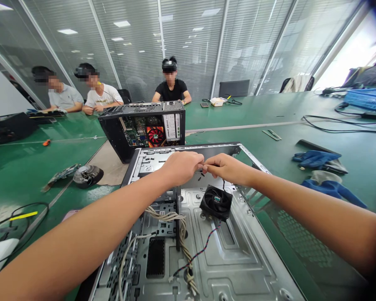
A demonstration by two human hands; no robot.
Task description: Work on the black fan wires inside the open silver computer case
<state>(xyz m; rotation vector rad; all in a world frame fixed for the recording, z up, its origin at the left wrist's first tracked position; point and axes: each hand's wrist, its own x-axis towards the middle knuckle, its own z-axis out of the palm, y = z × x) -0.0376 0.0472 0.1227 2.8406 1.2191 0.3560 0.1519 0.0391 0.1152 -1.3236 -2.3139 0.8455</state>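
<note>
An open metal computer case lies on its side in front of me. Above its far part, my left hand and my right hand meet with fingertips pinched together. Whatever lies between the fingers is too small and hidden to make out. Small dark bits show just below the fingertips. A black cooling fan sits inside the case beneath my right hand, and a short dark cord rises from it toward that hand. From the fan's near side a twisted red-and-blue cable trails to a small white plug.
Beige cables run through the case. Behind it stands another open computer case with a red fan. A round cooler lies left; blue gloves and a blue basket are right. Several people sit across the green table.
</note>
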